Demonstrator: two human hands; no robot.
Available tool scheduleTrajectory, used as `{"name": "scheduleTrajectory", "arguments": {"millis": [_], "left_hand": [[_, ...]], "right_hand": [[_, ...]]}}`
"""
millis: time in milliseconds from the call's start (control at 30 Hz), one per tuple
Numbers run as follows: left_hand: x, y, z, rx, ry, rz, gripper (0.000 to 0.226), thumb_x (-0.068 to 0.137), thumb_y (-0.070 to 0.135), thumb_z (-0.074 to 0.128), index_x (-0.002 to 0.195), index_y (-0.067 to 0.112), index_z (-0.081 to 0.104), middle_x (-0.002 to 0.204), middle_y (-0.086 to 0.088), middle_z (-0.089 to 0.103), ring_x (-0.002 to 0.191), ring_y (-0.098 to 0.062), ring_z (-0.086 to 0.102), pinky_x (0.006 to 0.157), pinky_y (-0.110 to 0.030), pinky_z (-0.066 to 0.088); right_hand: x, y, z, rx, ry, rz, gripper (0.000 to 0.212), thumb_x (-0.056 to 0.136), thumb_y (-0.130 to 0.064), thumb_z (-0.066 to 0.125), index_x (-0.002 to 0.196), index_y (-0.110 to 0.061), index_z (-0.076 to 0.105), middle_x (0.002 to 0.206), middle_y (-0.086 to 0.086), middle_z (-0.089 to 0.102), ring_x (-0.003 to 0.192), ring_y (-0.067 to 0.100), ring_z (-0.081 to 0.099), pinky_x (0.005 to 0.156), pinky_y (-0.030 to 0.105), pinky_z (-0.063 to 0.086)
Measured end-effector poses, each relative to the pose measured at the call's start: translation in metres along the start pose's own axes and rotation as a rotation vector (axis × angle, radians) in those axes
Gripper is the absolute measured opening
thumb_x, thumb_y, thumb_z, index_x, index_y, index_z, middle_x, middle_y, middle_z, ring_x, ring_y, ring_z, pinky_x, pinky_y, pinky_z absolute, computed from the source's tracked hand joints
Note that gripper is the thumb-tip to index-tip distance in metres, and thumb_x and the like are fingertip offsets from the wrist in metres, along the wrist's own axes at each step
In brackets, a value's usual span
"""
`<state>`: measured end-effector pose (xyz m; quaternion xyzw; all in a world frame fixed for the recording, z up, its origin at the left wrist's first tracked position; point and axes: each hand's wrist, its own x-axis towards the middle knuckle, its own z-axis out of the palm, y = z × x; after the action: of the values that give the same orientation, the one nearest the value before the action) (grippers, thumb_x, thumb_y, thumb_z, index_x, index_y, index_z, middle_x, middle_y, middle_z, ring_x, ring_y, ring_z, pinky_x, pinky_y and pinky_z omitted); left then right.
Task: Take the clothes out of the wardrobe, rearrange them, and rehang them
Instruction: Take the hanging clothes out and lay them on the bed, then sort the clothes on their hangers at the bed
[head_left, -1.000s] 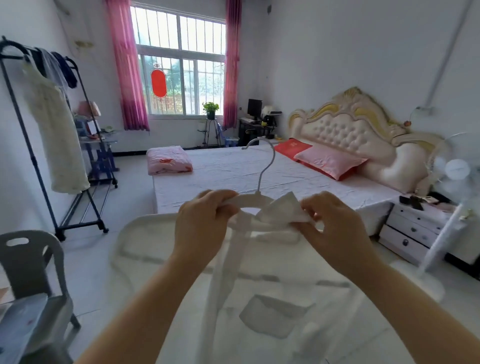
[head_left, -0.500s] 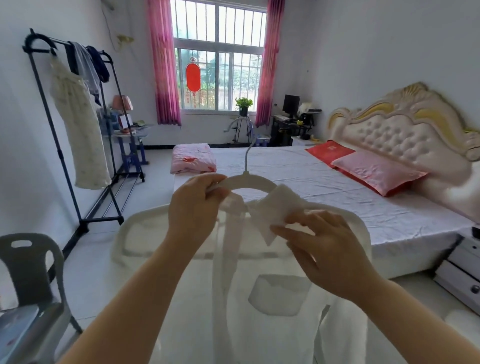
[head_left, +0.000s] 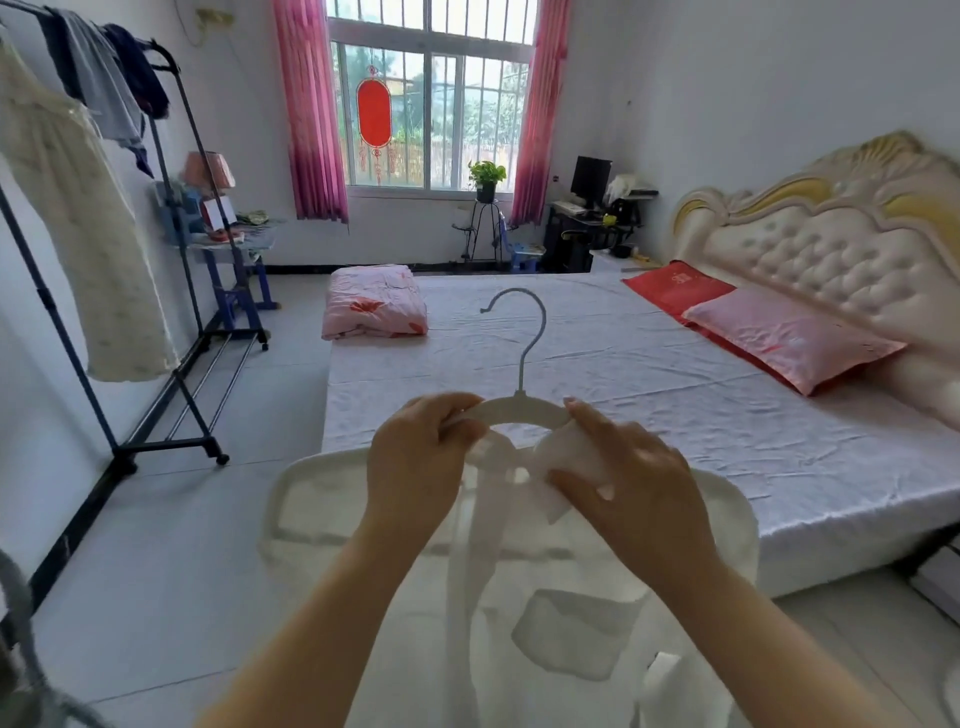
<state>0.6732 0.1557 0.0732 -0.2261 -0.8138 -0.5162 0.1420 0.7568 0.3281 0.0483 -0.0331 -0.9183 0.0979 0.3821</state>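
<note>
A sheer white shirt (head_left: 571, 629) with a chest pocket hangs on a white hanger (head_left: 522, 405) held in front of me, its metal hook pointing up. My left hand (head_left: 415, 467) grips the hanger's neck and the shirt's left collar side. My right hand (head_left: 628, 483) pinches the right collar flap just under the hanger. At the left stands a dark clothes rack (head_left: 171, 270) with a cream dress (head_left: 88, 234) and a few darker garments (head_left: 114, 88) hung on it.
A large bed (head_left: 623, 384) with a tufted headboard fills the right side, bearing a folded pink quilt (head_left: 374, 301) and pink pillow (head_left: 789, 338). A small cluttered table (head_left: 228, 239) stands behind the rack. A grey chair's edge (head_left: 15, 649) shows at bottom left.
My view has swung left, bringing the rack closer and the nightstand out of sight. The hanger hook now shows its curve facing left. My right hand has shifted up onto the collar flap.
</note>
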Motion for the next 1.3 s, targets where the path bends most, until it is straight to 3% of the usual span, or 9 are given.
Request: {"name": "scheduleTrajectory", "arguments": {"millis": [167, 300, 500, 633, 733, 800, 967, 1133, 1300], "left_hand": [[0.012, -0.063, 0.037, 0.006, -0.040, -0.056, 0.020, 0.078, 0.003, 0.066, 0.092, 0.016, 0.072, 0.082, 0.016, 0.062, 0.082, -0.002, 0.056, 0.076, -0.007, 0.039], [0.027, -0.108, 0.069, 0.043, -0.020, -0.077, 0.020, 0.077, 0.003, 0.068, 0.093, 0.014, 0.072, 0.082, 0.019, 0.062, 0.085, 0.004, 0.056, 0.075, -0.002, 0.038], [0.058, -0.140, 0.122, 0.095, 0.021, -0.162, 0.027, 0.074, 0.020, 0.062, 0.100, 0.014, 0.069, 0.085, 0.021, 0.062, 0.086, 0.005, 0.058, 0.078, -0.004, 0.041], [0.085, -0.156, 0.141, 0.290, -0.056, -0.216, 0.029, 0.078, 0.045, 0.055, 0.095, 0.025, 0.069, 0.082, 0.021, 0.062, 0.079, -0.003, 0.059, 0.074, -0.028, 0.048], [0.093, -0.171, 0.150, 0.367, -0.022, -0.273, 0.026, 0.076, 0.048, 0.048, 0.079, 0.028, 0.065, 0.069, 0.011, 0.064, 0.068, -0.012, 0.057, 0.065, -0.042, 0.047], [0.097, -0.177, 0.158, 0.367, 0.015, -0.293, 0.024, 0.075, 0.048, 0.049, 0.088, 0.031, 0.061, 0.068, 0.009, 0.064, 0.065, -0.011, 0.057, 0.063, -0.046, 0.047], [0.127, -0.182, 0.194, 0.319, 0.021, -0.280, 0.026, 0.072, 0.045, 0.052, 0.092, 0.031, 0.056, 0.063, 0.008, 0.063, 0.064, -0.009, 0.053, 0.059, -0.045, 0.047], [0.163, -0.188, 0.254, 0.257, -0.103, -0.219, 0.024, 0.071, 0.047, 0.053, 0.071, 0.028, 0.067, 0.066, 0.007, 0.065, 0.063, -0.013, 0.059, 0.062, -0.044, 0.047], [0.194, -0.181, 0.329, 0.204, -0.255, -0.172, 0.030, 0.072, 0.047, 0.056, 0.077, 0.020, 0.070, 0.072, 0.003, 0.066, 0.071, -0.018, 0.061, 0.066, -0.039, 0.046]], "right_hand": [[-0.005, 0.040, 0.062, 0.051, -0.255, -0.059, 0.072, 0.074, -0.062, 0.047, 0.138, -0.031, 0.035, 0.083, -0.004, 0.055, 0.071, 0.016, 0.059, 0.068, 0.028, 0.043], [0.005, 0.072, 0.115, 0.142, -0.360, -0.104, 0.083, 0.067, -0.058, 0.064, 0.140, -0.028, 0.035, 0.081, -0.007, 0.054, 0.067, 0.011, 0.058, 0.064, 0.024, 0.043], [0.046, 0.131, 0.172, 0.193, -0.421, -0.193, 0.075, 0.069, -0.057, 0.057, 0.136, -0.028, 0.041, 0.075, -0.009, 0.054, 0.056, 0.007, 0.053, 0.056, 0.015, 0.032], [0.077, 0.166, 0.200, 0.240, -0.463, -0.228, 0.087, 0.059, -0.048, 0.082, 0.134, -0.028, 0.042, 0.076, -0.007, 0.056, 0.054, 0.009, 0.055, 0.053, 0.016, 0.032], [0.089, 0.179, 0.219, 0.248, -0.504, -0.241, 0.093, 0.052, -0.044, 0.086, 0.132, -0.030, 0.043, 0.074, -0.008, 0.055, 0.052, 0.008, 0.053, 0.052, 0.014, 0.031], [0.093, 0.189, 0.232, 0.273, -0.519, -0.249, 0.094, 0.051, -0.043, 0.087, 0.132, -0.031, 0.043, 0.073, -0.007, 0.055, 0.052, 0.009, 0.053, 0.051, 0.015, 0.031], [0.108, 0.227, 0.247, 0.287, -0.552, -0.192, 0.091, 0.056, -0.041, 0.085, 0.134, -0.033, 0.040, 0.075, -0.003, 0.058, 0.054, 0.013, 0.056, 0.049, 0.019, 0.035], [0.119, 0.286, 0.239, 0.227, -0.619, -0.050, 0.085, 0.068, -0.051, 0.074, 0.139, -0.042, 0.028, 0.080, -0.004, 0.055, 0.059, 0.016, 0.056, 0.050, 0.022, 0.041], [0.121, 0.354, 0.221, 0.119, -0.613, 0.060, 0.076, 0.073, -0.062, 0.060, 0.139, -0.040, 0.030, 0.081, 0.001, 0.055, 0.062, 0.021, 0.057, 0.052, 0.029, 0.047]]}}
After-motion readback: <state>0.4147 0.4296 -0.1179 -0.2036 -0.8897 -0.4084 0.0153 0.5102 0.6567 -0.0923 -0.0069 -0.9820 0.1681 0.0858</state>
